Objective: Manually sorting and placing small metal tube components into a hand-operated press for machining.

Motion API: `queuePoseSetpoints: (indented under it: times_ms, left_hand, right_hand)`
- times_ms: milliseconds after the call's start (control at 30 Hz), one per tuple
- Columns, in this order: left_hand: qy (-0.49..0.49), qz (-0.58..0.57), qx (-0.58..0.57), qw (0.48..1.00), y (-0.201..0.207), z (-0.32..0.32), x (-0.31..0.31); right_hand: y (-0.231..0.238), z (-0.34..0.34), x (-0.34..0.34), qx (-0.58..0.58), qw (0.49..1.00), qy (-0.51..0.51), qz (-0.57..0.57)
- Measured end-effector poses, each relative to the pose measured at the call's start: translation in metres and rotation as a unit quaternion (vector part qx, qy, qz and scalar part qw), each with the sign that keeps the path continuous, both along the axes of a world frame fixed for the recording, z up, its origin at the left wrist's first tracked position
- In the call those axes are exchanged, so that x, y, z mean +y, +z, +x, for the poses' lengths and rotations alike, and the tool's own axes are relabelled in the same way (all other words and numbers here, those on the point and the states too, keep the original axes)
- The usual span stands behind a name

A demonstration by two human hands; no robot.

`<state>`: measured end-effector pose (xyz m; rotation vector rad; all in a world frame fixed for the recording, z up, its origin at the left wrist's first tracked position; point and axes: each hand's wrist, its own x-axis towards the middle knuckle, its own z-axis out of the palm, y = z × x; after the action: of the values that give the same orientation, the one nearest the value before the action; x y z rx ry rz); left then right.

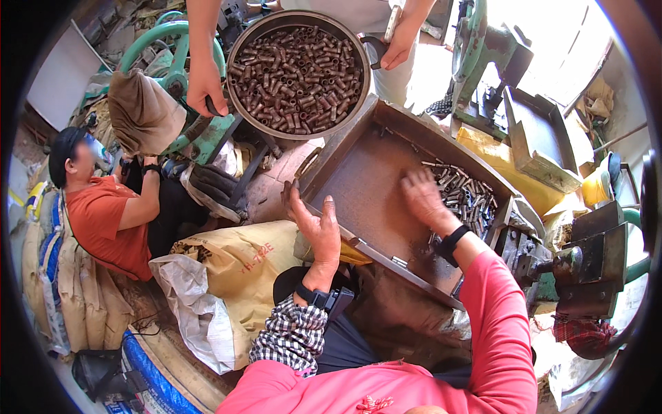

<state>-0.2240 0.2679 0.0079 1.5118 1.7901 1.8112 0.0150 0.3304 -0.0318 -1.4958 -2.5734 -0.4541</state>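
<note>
A shallow wooden tray [358, 176] lies at a slant in front of me, with a pile of small metal tubes [469, 196] in its right end. My right hand [423, 195] is inside the tray at the left edge of that pile, fingers stretched forward and slightly blurred, with nothing visible in its grasp. Beside the tray's left edge, my left hand [316, 231] is raised with fingers spread and holds nothing. Beyond the tray, another person's two hands hold a round metal pot [238, 52] by its handles. It is full of darker, brownish short tubes [300, 83].
A person in an orange shirt [103, 214] sits at the left near a green wheeled machine [178, 58]. Machines stand at the right, one with a metal-lined tray [541, 131]. A yellow-brown sack [238, 265] is left of my legs; stacked sacks [89, 297] are farther left.
</note>
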Motion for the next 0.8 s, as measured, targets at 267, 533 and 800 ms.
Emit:
queuePoseSetpoints:
  times_ms: [267,533,800]
  left_hand:
    - [-0.015,0.012,-0.026,0.999,-0.002,-0.003,0.001]
    - [-0.053,0.054,-0.254,0.964,0.004,0.002,-0.001]
    - [-0.058,0.061,-0.237,0.968,0.001,0.002,0.000]
  right_hand:
    - [0.018,0.065,0.006,0.126,0.991,0.037,0.015]
    - [0.028,0.027,-0.103,0.120,0.973,0.049,-0.190]
    - [0.019,0.049,-0.093,0.171,0.977,0.007,-0.124]
